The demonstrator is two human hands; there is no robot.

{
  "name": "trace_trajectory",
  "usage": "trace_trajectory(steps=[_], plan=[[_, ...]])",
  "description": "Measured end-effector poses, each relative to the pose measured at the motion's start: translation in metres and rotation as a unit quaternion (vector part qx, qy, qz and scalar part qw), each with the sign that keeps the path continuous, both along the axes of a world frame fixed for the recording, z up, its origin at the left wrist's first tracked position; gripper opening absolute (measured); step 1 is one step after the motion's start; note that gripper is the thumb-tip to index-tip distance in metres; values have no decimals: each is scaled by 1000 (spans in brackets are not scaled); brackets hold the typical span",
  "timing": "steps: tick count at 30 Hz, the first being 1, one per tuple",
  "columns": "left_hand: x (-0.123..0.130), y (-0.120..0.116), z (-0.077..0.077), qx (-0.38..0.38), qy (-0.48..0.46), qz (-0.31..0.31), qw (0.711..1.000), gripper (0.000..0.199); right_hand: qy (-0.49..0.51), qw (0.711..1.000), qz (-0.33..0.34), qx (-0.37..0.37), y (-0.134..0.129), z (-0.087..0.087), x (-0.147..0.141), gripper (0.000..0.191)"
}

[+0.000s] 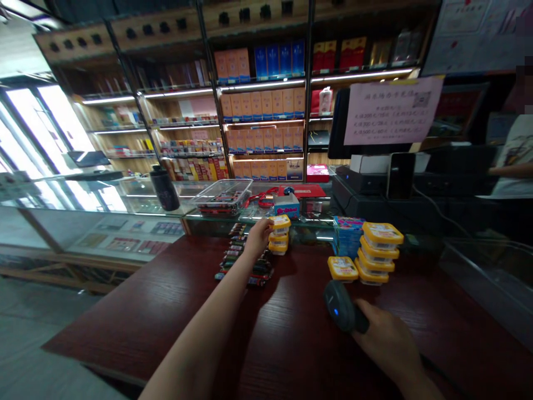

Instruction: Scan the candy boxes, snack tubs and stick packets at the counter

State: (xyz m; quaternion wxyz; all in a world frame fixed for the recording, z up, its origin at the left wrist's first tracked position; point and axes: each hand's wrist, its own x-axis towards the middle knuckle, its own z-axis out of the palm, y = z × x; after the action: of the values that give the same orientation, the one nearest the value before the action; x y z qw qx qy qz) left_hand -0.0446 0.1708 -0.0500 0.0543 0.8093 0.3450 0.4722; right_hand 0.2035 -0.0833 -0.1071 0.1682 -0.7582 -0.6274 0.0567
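Observation:
My left hand (259, 238) reaches far across the dark wooden table, its fingers closed on the left side of a yellow-lidded tub (280, 223). That tub tops a short stack of like tubs (278, 245). In my right hand (387, 339) is a dark barcode scanner (342, 305) with a lit blue light, its head pointing up and left. Beyond the scanner a single yellow-lidded tub (343, 268) lies flat on the table, beside a taller stack of several tubs (378, 253). Narrow wrapped sticks (239, 264) lie in rows under and beside my left forearm, which partly hides them.
Behind the tall stack stand blue boxes (348, 236). A clear plastic bin (491, 283) is at the right. On the glass counter are a clear tray (222, 194) and a dark bottle (164, 188). A monitor (339, 125) carries a pink sign. Another person's arm (510, 169) shows far right.

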Motion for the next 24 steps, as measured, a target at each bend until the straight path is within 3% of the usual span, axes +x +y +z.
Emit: trace_trajectory(steps=[5,15,20,22,24], plan=[[-5,2,-8,1,25,-9,1000,23,-4,1000,0,-2,0,0,0,19],[-6,11,-5,-30,57,23,998,31,-20,1000,-4,-2,0,1,0,17],[-2,-15,-5,25,57,86,994,35,-12,1000,4,4,-2,7,-1,19],[6,-33,-10,61,35,118,990,34,-19,1000,0,-2,-2,9,-2,20],[18,-51,-18,77,32,113,990,31,-26,1000,-7,-12,-1,11,-2,18]])
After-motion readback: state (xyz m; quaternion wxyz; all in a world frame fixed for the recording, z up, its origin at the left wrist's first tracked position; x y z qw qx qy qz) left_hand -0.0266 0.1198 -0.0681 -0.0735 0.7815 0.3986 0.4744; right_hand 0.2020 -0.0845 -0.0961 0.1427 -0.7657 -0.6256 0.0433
